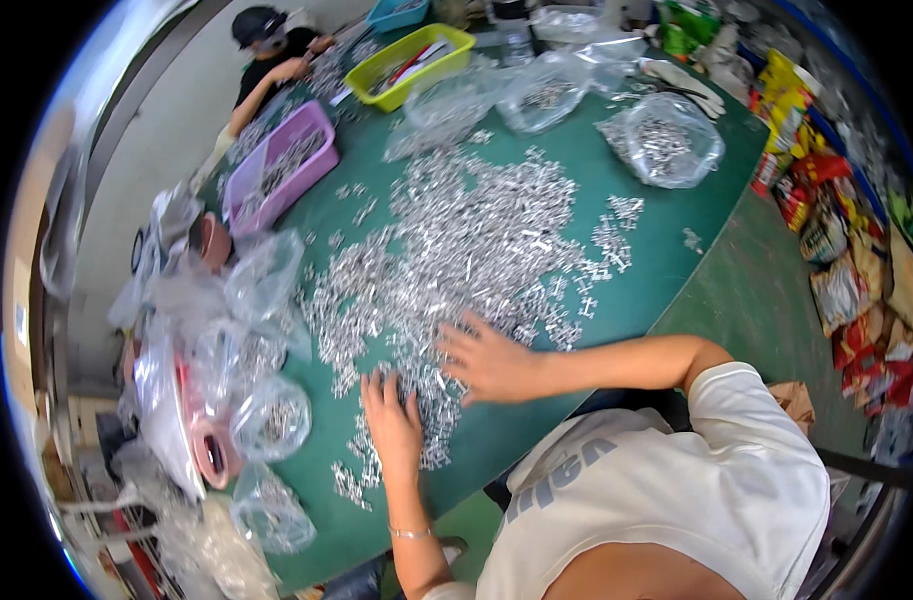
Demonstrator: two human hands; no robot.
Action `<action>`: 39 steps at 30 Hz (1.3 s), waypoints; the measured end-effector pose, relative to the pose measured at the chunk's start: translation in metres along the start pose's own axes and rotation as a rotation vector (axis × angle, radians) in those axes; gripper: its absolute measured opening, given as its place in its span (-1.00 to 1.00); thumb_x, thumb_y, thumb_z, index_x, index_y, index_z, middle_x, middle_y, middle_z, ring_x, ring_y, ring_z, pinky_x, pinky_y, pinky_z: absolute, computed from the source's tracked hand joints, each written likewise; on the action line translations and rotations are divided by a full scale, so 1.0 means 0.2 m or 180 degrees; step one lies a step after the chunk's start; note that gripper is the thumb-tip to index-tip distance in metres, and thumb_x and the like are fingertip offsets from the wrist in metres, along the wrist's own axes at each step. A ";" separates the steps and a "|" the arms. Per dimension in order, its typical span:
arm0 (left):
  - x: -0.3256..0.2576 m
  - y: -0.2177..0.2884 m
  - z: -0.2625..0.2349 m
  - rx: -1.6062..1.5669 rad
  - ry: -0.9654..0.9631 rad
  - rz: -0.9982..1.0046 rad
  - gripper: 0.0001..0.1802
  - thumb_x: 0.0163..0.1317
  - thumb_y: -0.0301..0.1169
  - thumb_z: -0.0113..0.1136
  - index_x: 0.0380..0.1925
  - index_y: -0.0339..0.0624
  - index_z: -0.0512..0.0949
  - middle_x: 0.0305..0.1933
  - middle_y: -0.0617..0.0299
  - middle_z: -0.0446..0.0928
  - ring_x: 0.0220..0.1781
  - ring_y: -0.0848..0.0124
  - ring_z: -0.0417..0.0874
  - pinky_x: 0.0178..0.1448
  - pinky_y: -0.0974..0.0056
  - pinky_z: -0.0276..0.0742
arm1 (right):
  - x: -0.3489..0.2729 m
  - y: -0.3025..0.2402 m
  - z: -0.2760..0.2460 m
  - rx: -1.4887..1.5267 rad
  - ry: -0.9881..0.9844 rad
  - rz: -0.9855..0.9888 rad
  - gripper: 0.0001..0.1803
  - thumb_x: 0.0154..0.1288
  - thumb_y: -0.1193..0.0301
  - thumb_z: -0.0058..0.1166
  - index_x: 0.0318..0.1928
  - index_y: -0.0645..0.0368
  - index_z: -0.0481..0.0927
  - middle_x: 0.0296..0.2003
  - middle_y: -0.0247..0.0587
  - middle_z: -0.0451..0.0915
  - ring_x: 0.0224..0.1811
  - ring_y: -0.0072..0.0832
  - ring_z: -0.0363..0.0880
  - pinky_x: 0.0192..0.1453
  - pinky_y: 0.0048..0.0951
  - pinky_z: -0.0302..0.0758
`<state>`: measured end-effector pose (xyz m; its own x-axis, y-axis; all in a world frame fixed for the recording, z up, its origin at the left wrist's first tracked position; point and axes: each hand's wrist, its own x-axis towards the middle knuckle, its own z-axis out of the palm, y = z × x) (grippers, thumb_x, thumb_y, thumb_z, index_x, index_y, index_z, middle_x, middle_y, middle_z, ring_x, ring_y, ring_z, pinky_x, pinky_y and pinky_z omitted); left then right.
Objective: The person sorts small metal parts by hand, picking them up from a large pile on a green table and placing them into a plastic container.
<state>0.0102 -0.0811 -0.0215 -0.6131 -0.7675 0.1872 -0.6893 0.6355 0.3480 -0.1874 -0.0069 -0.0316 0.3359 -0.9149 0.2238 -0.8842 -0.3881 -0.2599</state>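
Small metal parts [476, 240] lie under left hand [391, 425] and, seemingly, right hand [491, 360].

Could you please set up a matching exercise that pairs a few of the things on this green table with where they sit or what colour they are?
Things:
1. purple bin
2. yellow-green tray
3. left hand
4. clear bag of metal parts

Descriptions:
A. flat on the near edge of the pile of small metal parts
B. at the far end of the table, next to a blue tray
C. at the table's right far corner
D. along the left edge, in front of another person

Pairs: 1-D, 2-B, 3-A, 4-C
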 end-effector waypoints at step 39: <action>0.00 0.18 0.05 -0.1028 0.1437 -0.1187 -0.86 0.04 -0.67 -0.01 -0.35 -0.33 0.44 -0.25 0.01 0.41 -0.22 0.14 0.46 -0.08 0.19 0.38 | -0.11 0.56 -0.28 0.0153 0.0991 0.0353 -0.46 -0.09 0.41 0.22 0.00 0.10 0.42 0.05 -0.14 0.33 0.14 -0.17 0.23 0.13 -0.18 0.20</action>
<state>-0.0183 -0.0566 -0.0182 -0.0860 -0.9355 0.3426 -0.6305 0.3173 0.7083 -0.3123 -0.0245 -0.0127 0.1165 -0.8770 0.4661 -0.8910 -0.2996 -0.3411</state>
